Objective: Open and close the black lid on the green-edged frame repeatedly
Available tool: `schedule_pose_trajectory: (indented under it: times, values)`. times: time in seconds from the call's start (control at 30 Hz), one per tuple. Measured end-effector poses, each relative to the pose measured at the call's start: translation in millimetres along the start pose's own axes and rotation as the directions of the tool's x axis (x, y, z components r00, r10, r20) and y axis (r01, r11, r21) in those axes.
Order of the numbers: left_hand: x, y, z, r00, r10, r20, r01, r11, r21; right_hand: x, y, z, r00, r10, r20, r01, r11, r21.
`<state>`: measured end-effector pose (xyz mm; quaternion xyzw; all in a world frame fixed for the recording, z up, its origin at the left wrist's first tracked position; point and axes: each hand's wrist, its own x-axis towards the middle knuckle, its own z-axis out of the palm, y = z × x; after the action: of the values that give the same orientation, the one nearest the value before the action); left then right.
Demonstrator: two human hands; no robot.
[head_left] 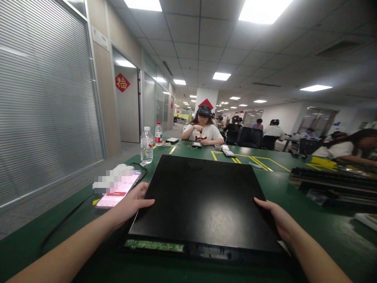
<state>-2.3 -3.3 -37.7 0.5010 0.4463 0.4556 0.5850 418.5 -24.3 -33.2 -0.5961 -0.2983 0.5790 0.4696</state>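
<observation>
A large flat black panel [203, 196] with a smooth, slightly shiny top lies before me at the middle of the view. Along its near edge a strip of green circuit board [154, 245] shows at the left. My left hand [137, 200] grips the panel's left side, thumb on top. On the right side, my right hand [277, 216] holds the opposite edge with the thumb over the top and the other fingers hidden. Whether the panel touches the table underneath cannot be made out.
On the green table [73, 236], a lit phone [119, 192] and a black cable [66, 218] lie left. Beyond stand two bottles, the nearer a clear water bottle [146, 145]. A co-worker [203, 131] sits opposite. Dark long parts [321, 184] lie right, near another person.
</observation>
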Motion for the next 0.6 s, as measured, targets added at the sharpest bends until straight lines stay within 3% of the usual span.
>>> schedule_pose_trajectory:
  times: [0.6]
  values:
    - [2.2, -2.6, -2.1, 1.0, 0.026, 0.015, -0.026, 0.999, 0.019, 4.2, 1.6, -1.6, 1.0, -0.023, -0.002, 0.023, 0.999, -0.025]
